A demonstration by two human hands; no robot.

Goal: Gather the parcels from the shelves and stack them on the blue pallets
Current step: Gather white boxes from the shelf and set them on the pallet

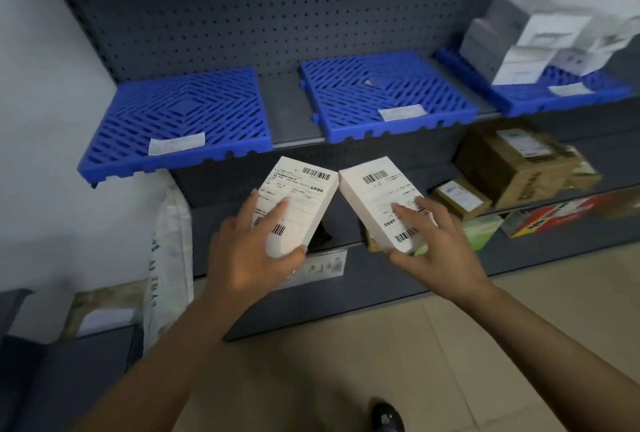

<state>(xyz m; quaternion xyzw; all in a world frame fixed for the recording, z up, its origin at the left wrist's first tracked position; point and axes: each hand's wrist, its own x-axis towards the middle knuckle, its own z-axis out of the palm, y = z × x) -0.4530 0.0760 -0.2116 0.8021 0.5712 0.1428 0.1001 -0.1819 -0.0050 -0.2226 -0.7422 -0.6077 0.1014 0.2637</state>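
The left hand (252, 251) grips one white labelled parcel (298, 203); the right hand (436, 241) grips a second white parcel (381, 203), both held below the upper shelf; there three blue pallets lie: the left pallet (180, 119) and middle pallet (384, 95) bear only paper slips; the right pallet (554, 92) carries stacked grey and white parcels (540, 36).

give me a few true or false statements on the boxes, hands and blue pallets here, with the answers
1. Each hand holds a white box. True: the left hand grips the left white box, the right hand grips the right white box.
2. All three blue pallets are bare of parcels. False: the right pallet carries a pile of white parcels.
3. The left pallet bears only a paper label. True.
4. The brown cartons sit on the middle pallet. False: they sit on the shelf below the pallets.
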